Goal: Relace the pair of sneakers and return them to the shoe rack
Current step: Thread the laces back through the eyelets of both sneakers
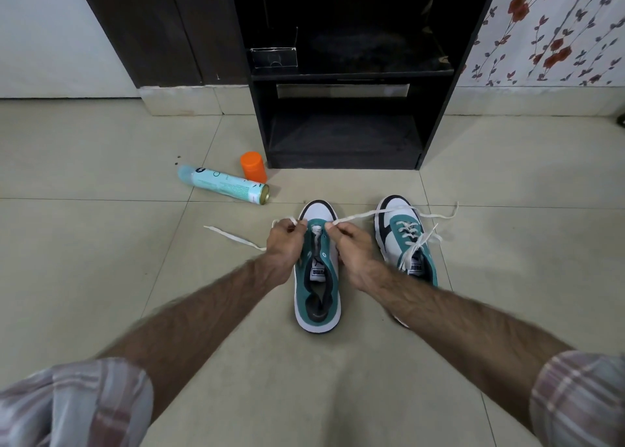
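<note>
Both hands pinch the white lace at the near sneaker's toe eyelets: left hand, right hand. Risk: uneven ends (right run drapes over the laced sneaker beside it) could snag or pull through.

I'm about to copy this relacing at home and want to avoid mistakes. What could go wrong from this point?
1. The lace runs from the right hand across the toe of the laced sneaker; pulling hard could drag or tip that shoe.
2. Both hands grip the lace near the toe of the unlaced sneaker, and the left hand has a long tail behind it; uneven ends may result.
3. The spray can lies on its side and could roll.
</note>
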